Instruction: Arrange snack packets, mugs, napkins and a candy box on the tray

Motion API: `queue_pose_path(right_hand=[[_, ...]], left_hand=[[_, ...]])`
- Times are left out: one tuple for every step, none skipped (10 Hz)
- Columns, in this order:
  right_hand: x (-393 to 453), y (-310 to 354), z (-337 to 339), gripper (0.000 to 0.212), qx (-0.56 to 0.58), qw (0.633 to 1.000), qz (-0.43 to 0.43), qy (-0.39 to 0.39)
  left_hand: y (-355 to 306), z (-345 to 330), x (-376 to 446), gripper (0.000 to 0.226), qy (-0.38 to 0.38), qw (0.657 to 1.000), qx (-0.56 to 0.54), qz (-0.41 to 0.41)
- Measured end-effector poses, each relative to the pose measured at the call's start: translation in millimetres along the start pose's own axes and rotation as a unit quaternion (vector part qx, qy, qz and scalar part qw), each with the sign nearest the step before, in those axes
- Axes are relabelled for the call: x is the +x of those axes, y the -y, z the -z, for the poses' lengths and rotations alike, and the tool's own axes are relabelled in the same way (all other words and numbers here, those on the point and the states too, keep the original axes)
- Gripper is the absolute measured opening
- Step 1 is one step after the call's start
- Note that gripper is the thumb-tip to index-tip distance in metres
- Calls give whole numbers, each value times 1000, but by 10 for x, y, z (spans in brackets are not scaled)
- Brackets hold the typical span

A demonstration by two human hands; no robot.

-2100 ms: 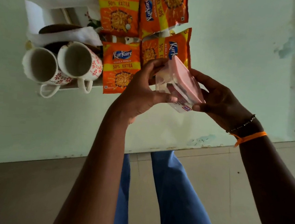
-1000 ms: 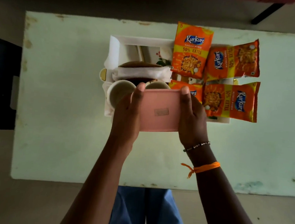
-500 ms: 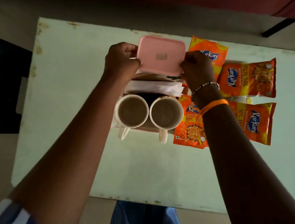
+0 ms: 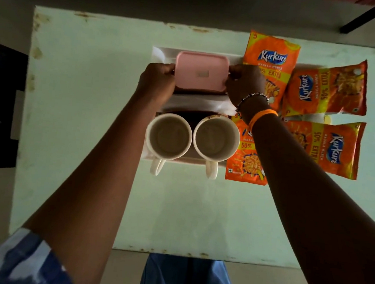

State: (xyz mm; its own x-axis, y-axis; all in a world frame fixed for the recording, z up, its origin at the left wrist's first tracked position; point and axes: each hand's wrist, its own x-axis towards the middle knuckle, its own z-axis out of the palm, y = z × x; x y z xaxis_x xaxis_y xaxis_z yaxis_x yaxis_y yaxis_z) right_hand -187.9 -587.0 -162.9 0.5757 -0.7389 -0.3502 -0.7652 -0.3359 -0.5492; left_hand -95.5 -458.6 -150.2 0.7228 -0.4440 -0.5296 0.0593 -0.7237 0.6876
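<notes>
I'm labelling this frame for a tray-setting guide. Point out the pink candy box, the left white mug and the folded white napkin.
Pink rectangular candy box (image 4: 201,71), head view: centre of its lid.
Left white ceramic mug (image 4: 169,136), head view: inside its bowl.
Folded white napkin (image 4: 196,103), head view: middle of the visible strip.

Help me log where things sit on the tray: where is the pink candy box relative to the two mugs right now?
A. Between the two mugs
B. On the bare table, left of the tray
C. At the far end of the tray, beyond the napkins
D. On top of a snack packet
C: both hands, left hand and right hand, hold the pink candy box at the tray's far end, with the napkins between it and the mugs.
</notes>
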Motion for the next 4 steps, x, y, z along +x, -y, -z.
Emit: queue_pose_path(right_hand=[[-55,-27,75,32,39,999,-11,-18],[-313,-35,189,37,34,996,44,-70],[-715,-87,207,46,-37,990,115,-78],[-1051,-194,145,55,-129,981,135,-52]], left_hand=[[8,-28,-81,42,-37,997,68,-20],[-11,-102,-426,47,-113,979,119,-119],[35,-251,-801,53,-128,955,182,-198],[97,-425,-1055,55,-116,930,254,-239]])
